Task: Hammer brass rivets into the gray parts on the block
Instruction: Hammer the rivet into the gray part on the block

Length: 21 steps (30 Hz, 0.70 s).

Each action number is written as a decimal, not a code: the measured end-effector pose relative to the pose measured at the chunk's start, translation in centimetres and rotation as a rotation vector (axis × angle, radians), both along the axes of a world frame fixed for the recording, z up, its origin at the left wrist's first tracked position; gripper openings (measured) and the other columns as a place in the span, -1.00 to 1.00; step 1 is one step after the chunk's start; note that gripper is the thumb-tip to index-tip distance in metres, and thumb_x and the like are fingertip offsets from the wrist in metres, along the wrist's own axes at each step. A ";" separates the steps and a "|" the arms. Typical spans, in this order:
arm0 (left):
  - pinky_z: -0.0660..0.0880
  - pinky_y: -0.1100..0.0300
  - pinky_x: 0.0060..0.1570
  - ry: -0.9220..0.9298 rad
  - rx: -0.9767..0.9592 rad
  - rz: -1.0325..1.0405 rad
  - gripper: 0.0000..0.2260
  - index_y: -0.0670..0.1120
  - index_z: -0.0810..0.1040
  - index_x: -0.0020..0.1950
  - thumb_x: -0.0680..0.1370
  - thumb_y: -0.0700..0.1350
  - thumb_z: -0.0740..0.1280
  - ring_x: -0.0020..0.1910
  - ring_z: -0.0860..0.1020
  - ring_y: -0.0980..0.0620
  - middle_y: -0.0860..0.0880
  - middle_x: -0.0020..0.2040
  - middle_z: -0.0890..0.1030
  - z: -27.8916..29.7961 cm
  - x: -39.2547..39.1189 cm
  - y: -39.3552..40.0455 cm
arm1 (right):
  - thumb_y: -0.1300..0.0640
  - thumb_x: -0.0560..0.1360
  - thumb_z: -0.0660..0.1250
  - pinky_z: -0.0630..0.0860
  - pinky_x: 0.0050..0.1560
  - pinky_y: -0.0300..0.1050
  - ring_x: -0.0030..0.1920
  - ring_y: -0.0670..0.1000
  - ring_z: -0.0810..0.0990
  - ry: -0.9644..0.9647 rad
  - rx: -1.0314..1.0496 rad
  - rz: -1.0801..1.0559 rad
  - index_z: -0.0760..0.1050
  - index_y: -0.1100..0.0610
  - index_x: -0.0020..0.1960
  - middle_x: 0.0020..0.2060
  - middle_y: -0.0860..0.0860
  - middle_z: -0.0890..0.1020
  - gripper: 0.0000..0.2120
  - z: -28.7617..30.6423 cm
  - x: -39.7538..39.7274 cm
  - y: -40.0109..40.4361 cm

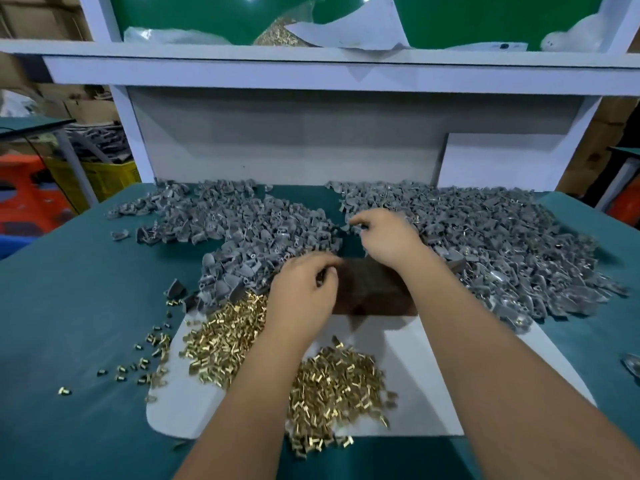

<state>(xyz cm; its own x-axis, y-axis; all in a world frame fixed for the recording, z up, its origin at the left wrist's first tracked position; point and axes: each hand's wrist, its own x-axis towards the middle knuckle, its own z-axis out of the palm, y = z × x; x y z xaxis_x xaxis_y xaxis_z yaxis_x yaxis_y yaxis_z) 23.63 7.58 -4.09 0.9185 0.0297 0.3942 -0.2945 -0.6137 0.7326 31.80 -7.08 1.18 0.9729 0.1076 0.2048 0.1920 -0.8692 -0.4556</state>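
Centrally, both hands (pixel 346 258) over block (pixel 374 289), rivets (pixel 332 382) nearside

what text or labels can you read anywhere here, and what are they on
None can be read.
The white bag on the upper shelf carries a small dark mark, too small and blurred to read.
The curled white paper sheet beside it shows no print.
The dark block, gray parts and brass rivets show no markings.

No text, label, brand or number is legible anywhere here.
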 end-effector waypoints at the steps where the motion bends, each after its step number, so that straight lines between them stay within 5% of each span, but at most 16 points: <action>1: 0.33 0.21 0.21 -0.015 0.033 0.007 -0.77 0.06 0.64 0.16 0.60 -0.12 0.26 0.22 0.44 0.16 0.20 0.20 0.57 -0.1 0.2 0.0 | 0.35 0.49 0.14 0.46 0.25 0.01 0.30 0.07 0.46 0.033 -0.079 0.038 0.47 -0.01 0.34 0.36 0.00 0.47 -0.50 0.1 1.3 0.4; 7: 0.39 0.15 0.28 -0.032 -0.029 -0.005 -0.79 0.11 0.66 0.06 0.58 -0.13 0.27 0.15 0.41 0.30 0.33 0.11 0.51 -0.5 1.1 0.4 | 0.43 0.49 0.09 0.43 0.28 -0.06 0.35 0.08 0.41 0.183 -0.261 0.080 0.40 -0.03 0.41 0.42 0.02 0.39 -0.41 -0.7 7.3 2.0; 13: 0.42 0.06 0.26 -0.023 -0.055 -0.010 -0.80 0.10 0.66 0.01 0.58 -0.14 0.27 0.15 0.45 0.26 0.29 0.11 0.54 -0.5 1.7 0.5 | 0.36 0.47 0.34 0.54 0.08 -0.09 0.13 0.06 0.58 0.053 -0.209 -0.053 0.61 0.03 0.16 0.23 0.01 0.59 -0.65 -1.9 9.1 0.8; 17: 0.42 0.08 0.25 -0.004 -0.095 -0.014 -0.79 0.11 0.66 -0.02 0.58 -0.14 0.27 0.12 0.44 0.29 0.33 0.07 0.53 -0.6 1.8 0.6 | 0.34 0.48 0.36 0.46 0.22 -0.12 0.21 0.01 0.54 0.108 0.172 0.016 0.61 0.09 0.18 0.21 0.03 0.60 -0.68 -1.2 8.6 -0.6; 21: 0.42 0.11 0.25 0.002 -0.116 -0.023 -0.78 0.10 0.67 -0.02 0.58 -0.16 0.27 0.13 0.46 0.25 0.36 0.04 0.52 -0.6 1.8 0.6 | 0.40 0.50 0.31 0.49 0.02 -0.31 0.11 -0.07 0.60 0.252 0.573 0.133 0.56 0.11 0.23 0.16 0.04 0.60 -0.64 -0.4 6.9 -1.9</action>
<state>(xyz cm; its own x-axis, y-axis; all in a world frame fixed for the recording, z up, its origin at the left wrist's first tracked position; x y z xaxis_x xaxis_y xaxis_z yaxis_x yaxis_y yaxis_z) 25.46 8.19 -4.74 0.9205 0.0536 0.3871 -0.3058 -0.5181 0.7988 38.69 -8.95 0.82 0.9845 0.1721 0.0326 0.1081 -0.4508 -0.8860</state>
